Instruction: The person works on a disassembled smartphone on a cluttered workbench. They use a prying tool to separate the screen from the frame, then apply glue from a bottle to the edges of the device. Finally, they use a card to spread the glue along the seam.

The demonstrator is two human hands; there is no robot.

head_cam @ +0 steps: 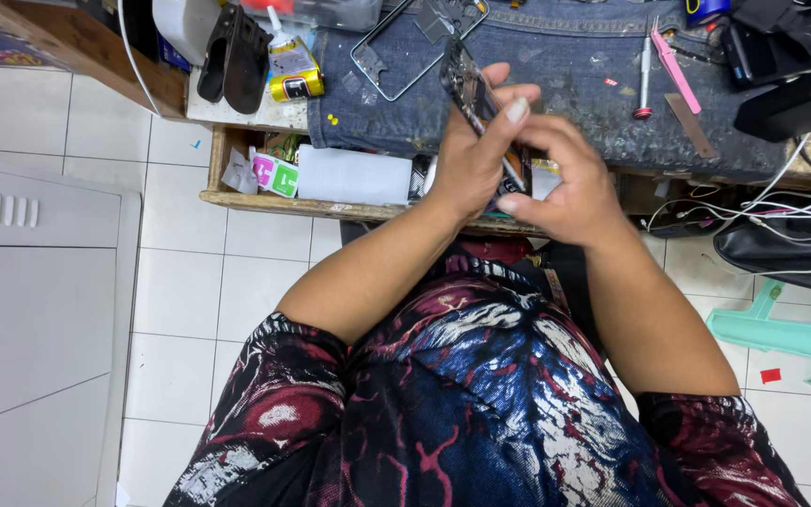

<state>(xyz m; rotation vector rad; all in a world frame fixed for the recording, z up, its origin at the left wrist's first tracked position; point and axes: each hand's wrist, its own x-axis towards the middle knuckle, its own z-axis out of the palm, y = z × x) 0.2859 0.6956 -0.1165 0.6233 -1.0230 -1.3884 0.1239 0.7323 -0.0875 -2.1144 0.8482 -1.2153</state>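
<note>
Your left hand [471,160] wraps around a dark opened phone [469,89], holding it edge-on and tilted above the front lip of the denim-covered bench [565,75]. Your right hand [570,183] closes in against it from the right, fingers curled tight at the phone's lower end (what they pinch, if anything, is hidden). A bare phone frame [396,56] lies flat on the denim just behind, and a glue tube [291,66] rests to the left.
</note>
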